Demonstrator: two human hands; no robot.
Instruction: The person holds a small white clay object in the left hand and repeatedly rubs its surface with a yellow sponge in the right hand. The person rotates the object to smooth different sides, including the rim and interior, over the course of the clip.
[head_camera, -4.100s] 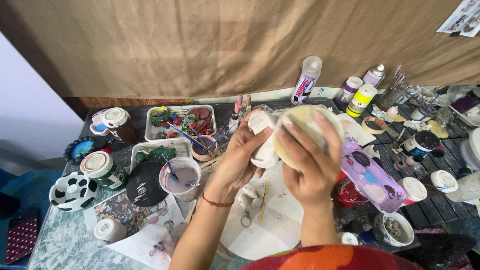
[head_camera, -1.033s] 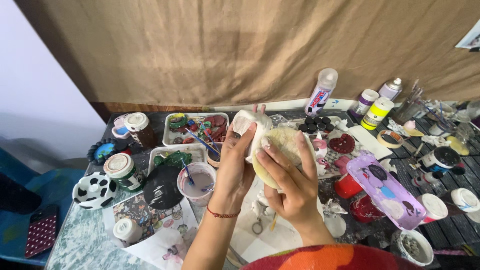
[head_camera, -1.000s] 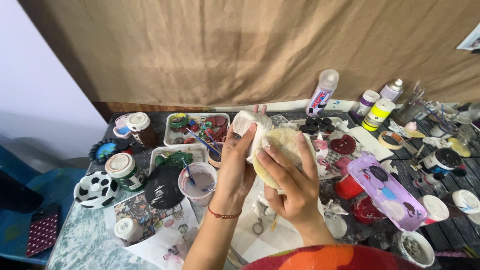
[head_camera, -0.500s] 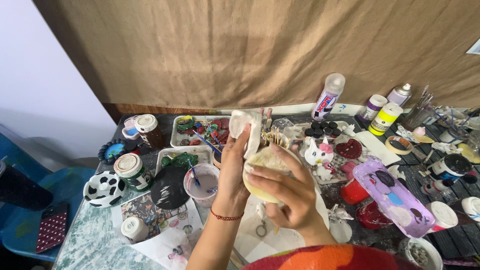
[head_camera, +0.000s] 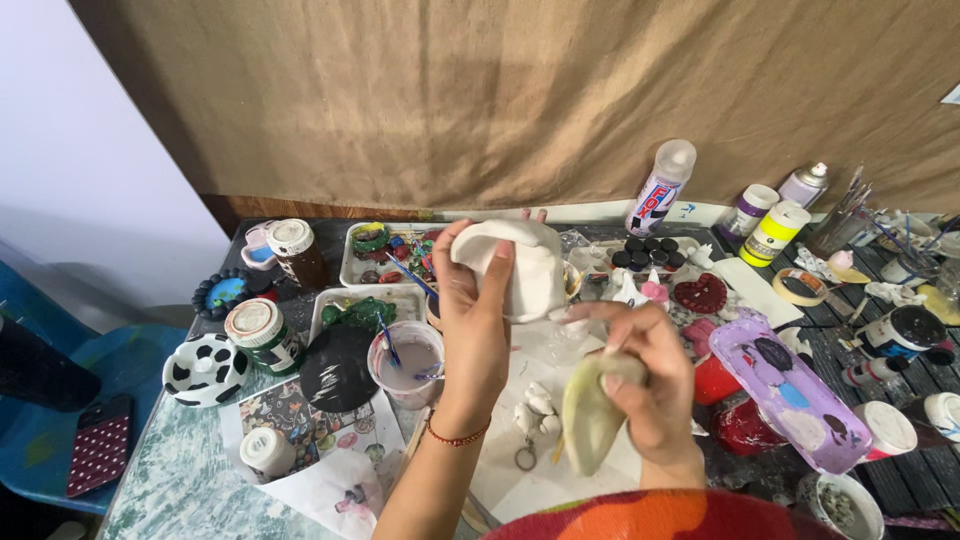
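A person's two bare hands work above a crowded craft table, seen from overhead; the left hand sits near the centre, fingers curled closed around a white clay piece held up over the table; at about 4 o'clock from it, the right hand grips a pale yellowish sponge, fingers folded over its top, apart from the clay; at 9 o'clock of the left hand stands a cup of murky water with a brush in it, and beyond it a black disc and a black-and-white spotted dish; at 3 o'clock of the right hand lies a purple palette; at 12 o'clock, near the brown cloth wall, stands a white spray bottle.
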